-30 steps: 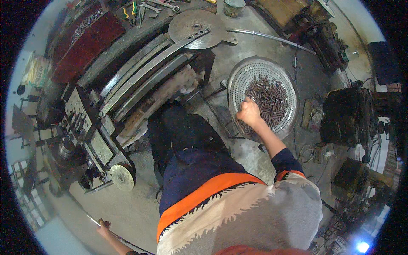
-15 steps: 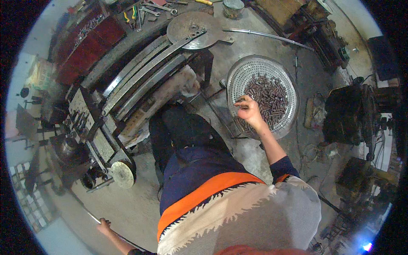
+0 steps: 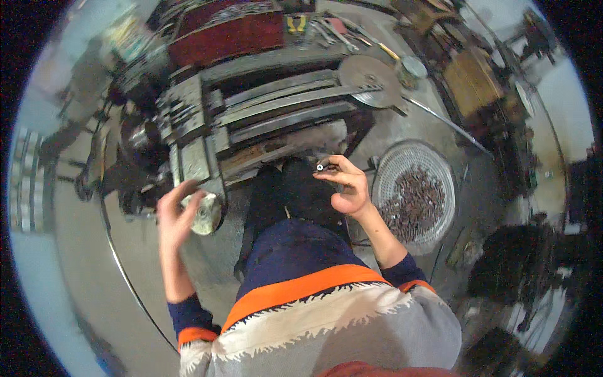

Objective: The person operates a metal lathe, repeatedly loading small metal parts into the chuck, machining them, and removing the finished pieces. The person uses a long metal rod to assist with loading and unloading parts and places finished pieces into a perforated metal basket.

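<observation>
My right hand (image 3: 350, 191) is raised over my dark trousers, pinching a small cylindrical metal piece (image 3: 320, 168) whose round end shows a bright ring with a dark centre. My left hand (image 3: 179, 213), slightly blurred, has its thumb spread from its fingers. It overlaps a pale round disc (image 3: 206, 215) at the machine's near end; whether it touches the disc I cannot tell. To the right of my right hand, a round perforated metal tray (image 3: 447, 188) carries a heap of similar small metal pieces (image 3: 414, 198).
Across the front stretches a long machine with steel bars (image 3: 295, 100) and a large flat wheel (image 3: 370, 78). A long thin rod (image 3: 122, 267) slants down at the left. Spanners (image 3: 333, 31) lie beyond the machine, beside a dark red box (image 3: 226, 39).
My left hand has let go of the long rod and come up to the pale disc. My right hand has moved left, away from the tray. The view has turned.
</observation>
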Motion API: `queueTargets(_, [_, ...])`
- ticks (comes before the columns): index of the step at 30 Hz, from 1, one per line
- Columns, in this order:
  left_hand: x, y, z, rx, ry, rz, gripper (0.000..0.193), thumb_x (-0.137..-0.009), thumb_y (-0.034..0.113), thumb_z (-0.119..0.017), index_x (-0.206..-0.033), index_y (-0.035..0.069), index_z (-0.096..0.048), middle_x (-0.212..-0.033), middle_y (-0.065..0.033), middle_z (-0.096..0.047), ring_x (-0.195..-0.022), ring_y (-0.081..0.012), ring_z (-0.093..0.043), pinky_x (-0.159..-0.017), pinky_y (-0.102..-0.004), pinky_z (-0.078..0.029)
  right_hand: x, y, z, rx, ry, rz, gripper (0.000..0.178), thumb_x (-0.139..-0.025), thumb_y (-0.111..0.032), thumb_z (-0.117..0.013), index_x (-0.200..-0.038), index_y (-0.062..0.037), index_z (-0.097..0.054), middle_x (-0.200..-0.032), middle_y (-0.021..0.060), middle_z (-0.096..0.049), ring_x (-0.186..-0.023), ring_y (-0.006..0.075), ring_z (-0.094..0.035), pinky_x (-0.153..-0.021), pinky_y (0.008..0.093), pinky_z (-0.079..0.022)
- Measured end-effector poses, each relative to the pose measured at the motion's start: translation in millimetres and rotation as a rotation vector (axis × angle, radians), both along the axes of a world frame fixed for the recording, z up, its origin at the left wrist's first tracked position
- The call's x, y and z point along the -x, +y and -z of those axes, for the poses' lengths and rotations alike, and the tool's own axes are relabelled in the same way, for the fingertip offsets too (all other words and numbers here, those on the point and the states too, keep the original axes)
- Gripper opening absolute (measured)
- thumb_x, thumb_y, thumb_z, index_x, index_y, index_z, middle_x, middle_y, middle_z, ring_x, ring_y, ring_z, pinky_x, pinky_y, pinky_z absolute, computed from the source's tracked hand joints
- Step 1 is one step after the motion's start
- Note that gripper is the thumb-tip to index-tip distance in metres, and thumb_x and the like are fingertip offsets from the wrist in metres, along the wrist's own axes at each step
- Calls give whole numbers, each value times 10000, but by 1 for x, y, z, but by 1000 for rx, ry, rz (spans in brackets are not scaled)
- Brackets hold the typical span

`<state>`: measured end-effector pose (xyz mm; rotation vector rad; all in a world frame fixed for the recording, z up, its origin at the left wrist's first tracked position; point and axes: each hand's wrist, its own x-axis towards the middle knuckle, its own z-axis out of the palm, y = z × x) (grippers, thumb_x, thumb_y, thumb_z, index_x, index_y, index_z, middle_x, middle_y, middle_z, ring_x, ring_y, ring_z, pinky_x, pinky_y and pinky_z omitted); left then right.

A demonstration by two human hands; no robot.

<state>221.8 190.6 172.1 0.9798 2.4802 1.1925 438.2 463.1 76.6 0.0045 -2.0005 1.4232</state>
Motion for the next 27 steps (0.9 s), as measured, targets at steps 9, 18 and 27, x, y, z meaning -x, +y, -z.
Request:
queueTargets(9, [-57,81,17,59,105,432,271,-798,321,-589,-792,55,-644,-679,-180,-592,-659,-356,-590,-575,-420,-456,30,-45,-45,-467,-27,-101,472,-497,-58,-604,-964,3,-586,-1077,208,-515,-931,366,-542,-779,385,-468])
queueTargets(18, [-56,73,33,-31,34,399,277,-782,304,-596,-757,30,-627,-669,-186,-582,-638,-350,-586,-565,-411,-447,35,-47,-46,-577,-27,-156,439,-487,-95,-644,-916,-14,-601,-1010,203,-543,-856,361,-548,-707,392,-468])
queueTargets(27, [-40,44,33,-301,-121,374,294,-771,268,-622,-732,-23,-607,-544,-131,-522,-518,-142,-521,-496,-323,-402,67,-60,-81,-625,12,-320,354,-470,-54,-560,-812,-26,-646,-899,133,-606,-769,298,-575,-654,342,-476])
